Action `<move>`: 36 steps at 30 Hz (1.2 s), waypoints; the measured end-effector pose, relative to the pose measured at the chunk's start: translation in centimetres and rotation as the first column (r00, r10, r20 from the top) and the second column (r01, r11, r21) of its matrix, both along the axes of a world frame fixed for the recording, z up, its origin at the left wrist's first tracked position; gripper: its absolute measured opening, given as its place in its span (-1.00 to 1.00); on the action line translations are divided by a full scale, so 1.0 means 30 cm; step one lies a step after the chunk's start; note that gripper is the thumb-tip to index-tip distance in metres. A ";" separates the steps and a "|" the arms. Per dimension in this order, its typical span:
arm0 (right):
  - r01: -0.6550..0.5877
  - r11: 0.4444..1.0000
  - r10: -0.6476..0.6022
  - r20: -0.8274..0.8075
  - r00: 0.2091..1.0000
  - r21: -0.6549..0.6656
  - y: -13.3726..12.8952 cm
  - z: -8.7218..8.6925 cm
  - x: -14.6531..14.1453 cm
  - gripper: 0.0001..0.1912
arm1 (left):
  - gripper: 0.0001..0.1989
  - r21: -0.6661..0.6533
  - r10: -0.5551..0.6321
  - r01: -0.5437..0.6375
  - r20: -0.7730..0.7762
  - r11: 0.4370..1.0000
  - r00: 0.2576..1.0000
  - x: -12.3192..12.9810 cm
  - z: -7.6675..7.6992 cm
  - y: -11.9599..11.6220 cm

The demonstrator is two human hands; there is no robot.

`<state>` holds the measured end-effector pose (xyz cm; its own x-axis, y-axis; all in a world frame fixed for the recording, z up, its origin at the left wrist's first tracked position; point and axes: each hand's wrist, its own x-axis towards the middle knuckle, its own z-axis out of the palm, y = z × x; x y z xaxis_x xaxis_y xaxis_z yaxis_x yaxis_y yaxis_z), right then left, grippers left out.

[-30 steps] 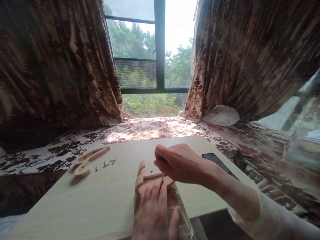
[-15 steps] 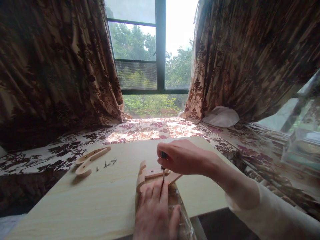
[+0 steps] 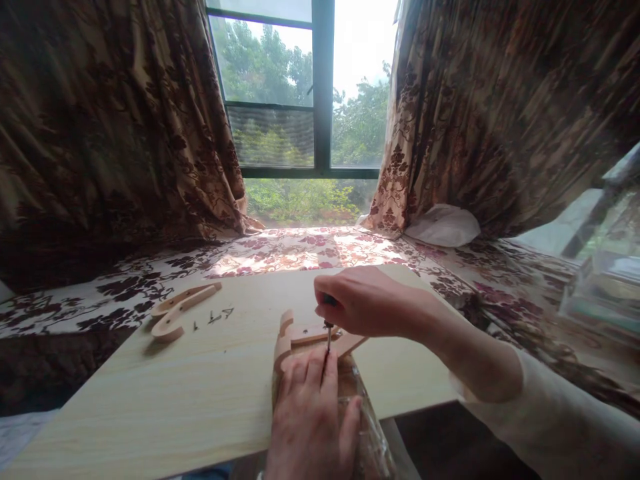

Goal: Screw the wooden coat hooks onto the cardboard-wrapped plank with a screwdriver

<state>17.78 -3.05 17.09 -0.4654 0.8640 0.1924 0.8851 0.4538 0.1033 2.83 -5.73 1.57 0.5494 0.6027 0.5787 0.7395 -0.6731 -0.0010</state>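
Observation:
My right hand (image 3: 357, 303) is closed around the dark handle of a screwdriver (image 3: 329, 335), whose shaft points down beside my left fingertips. My left hand (image 3: 313, 407) lies spread, palm down, on a wooden assembly (image 3: 284, 347) and a plastic-wrapped block (image 3: 373, 433) under it. Whether the left fingers pinch a screw at the screwdriver's tip is too small to tell. A wooden crosspiece (image 3: 306, 333) with a dark hole shows just beyond the left fingers.
Two curved wooden pieces (image 3: 186, 308) lie at the left of the pale board (image 3: 150, 407), with several screws (image 3: 214, 317) beside them. Patterned cloth (image 3: 300, 250) lies behind the board, with a white bag (image 3: 443, 225) at right. A clear box (image 3: 600, 293) stands far right.
The view has tilted slightly, so the window and board sit higher. Both hands keep nearly the same places on the work, and the right hand's grip on the handle has turned a little.

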 end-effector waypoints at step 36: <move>-0.031 0.999 0.032 0.026 0.999 -0.021 -0.002 0.027 0.004 -0.82 | -0.55 -0.134 0.011 0.004 0.112 0.991 0.994 0.027 0.036 -0.030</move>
